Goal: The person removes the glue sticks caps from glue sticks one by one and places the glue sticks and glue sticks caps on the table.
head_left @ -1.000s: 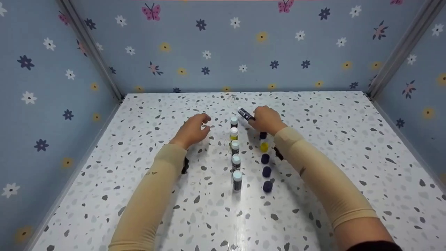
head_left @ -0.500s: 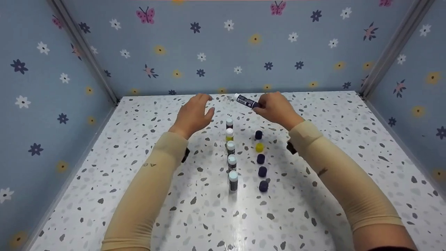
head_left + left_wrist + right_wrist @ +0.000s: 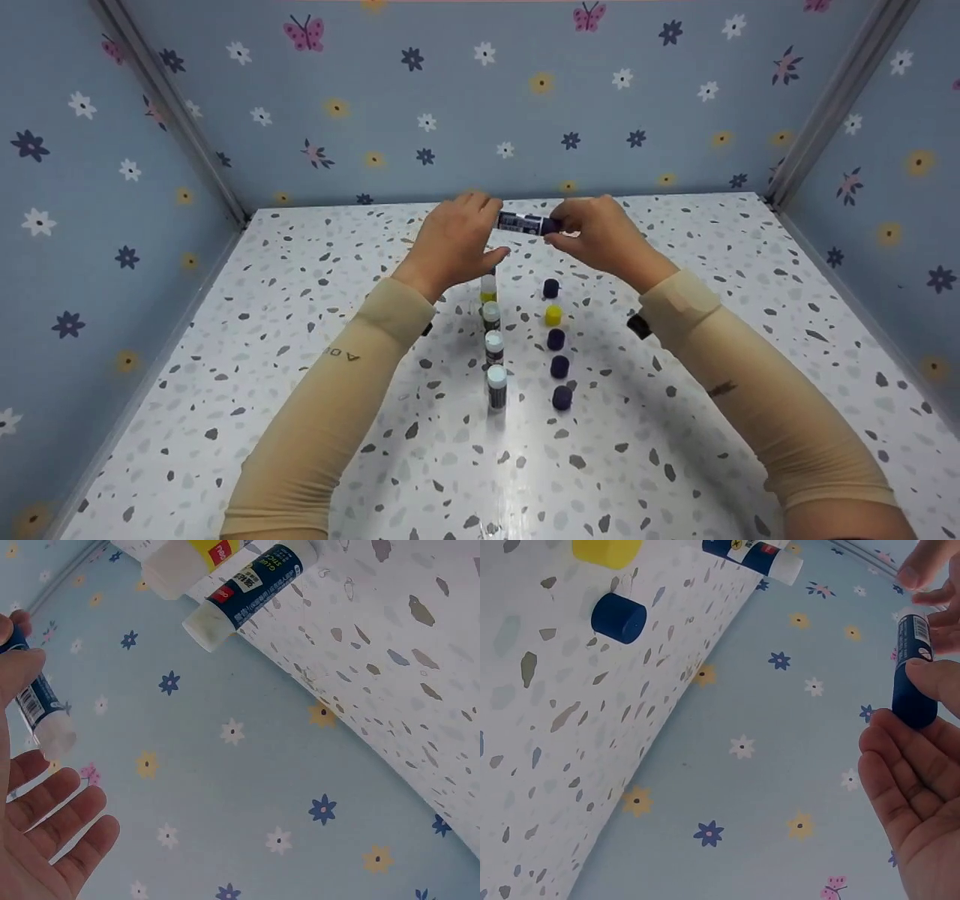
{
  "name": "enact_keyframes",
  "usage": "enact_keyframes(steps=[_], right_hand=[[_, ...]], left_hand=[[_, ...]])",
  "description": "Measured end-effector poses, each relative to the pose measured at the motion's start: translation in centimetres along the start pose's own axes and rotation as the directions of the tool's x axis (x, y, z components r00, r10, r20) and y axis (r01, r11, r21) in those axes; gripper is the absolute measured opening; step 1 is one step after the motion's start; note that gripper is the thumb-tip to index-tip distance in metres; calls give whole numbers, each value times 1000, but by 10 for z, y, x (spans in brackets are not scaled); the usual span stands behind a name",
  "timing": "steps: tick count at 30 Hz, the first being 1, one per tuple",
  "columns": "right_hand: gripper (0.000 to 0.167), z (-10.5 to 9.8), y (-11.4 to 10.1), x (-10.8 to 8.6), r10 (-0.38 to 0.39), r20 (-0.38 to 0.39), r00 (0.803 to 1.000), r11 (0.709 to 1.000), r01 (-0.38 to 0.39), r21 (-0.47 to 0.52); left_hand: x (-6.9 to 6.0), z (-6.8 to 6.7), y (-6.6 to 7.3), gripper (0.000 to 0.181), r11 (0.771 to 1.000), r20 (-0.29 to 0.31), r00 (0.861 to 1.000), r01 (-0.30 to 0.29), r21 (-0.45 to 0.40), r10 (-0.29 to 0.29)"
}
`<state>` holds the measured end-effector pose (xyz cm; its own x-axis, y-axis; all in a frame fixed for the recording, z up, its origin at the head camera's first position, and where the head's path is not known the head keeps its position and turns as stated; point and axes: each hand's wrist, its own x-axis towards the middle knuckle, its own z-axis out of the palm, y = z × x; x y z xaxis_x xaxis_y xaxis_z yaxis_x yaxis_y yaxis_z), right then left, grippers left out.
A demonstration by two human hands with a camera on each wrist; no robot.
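Observation:
Above the far part of the table, my right hand (image 3: 604, 236) pinches a dark blue glue stick (image 3: 521, 223) by its dark cap end, thumb against fingers. The stick lies nearly level, its white end pointing left. My left hand (image 3: 454, 240) is at that white end, fingers extended and thumb apart. In the left wrist view the white end of the glue stick (image 3: 36, 701) sits near the left fingertips; whether they touch is unclear. Below, a row of glue sticks (image 3: 496, 388) stands white end up, partly hidden by the left hand.
Right of the row, a line of loose caps stands on the speckled table (image 3: 637, 420): several dark caps (image 3: 562, 398) and one yellow cap (image 3: 553, 316). A yellow glue stick (image 3: 489, 289) is among the standing ones. Flower-patterned walls (image 3: 480, 97) enclose the back and sides.
My right hand has lifted the glue stick up from beside the row and turned it nearly level. The left hand has moved up and right to the stick's white end.

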<state>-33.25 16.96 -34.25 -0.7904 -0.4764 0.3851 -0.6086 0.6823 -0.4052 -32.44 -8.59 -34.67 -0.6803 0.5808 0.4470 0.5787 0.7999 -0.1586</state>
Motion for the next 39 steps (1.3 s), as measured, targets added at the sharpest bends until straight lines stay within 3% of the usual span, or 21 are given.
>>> enact_keyframes(steps=[4,8,12,20,30,35,39], right_hand=[[18,-1,-5,-6,-62,-26,998,998,63,18],[17,1,-10,-11,-112,-40,993,993,113,39],[18,2,-16,-15,-140,-46,989,990,141,30],[17,4,-20,-20,-206,-74,976,978,208,24],[24,2,-23,-22,-210,-59,976,977,212,20],[43,-1,-27,-20,-179,-8,984,983,178,-44],[42,-2,-31,-17,-157,47,987,984,160,-76]], left_hand=[[6,1,11,48,994,-41,997,-63,91,67],[10,6,18,30,987,-101,989,-97,126,110],[11,9,22,19,985,-117,987,-97,140,114],[10,9,27,17,984,-107,989,-88,157,106],[8,13,29,19,982,-144,985,-73,174,98],[7,12,30,17,983,-144,985,-66,170,91],[7,12,30,17,984,-126,988,-65,166,86]])
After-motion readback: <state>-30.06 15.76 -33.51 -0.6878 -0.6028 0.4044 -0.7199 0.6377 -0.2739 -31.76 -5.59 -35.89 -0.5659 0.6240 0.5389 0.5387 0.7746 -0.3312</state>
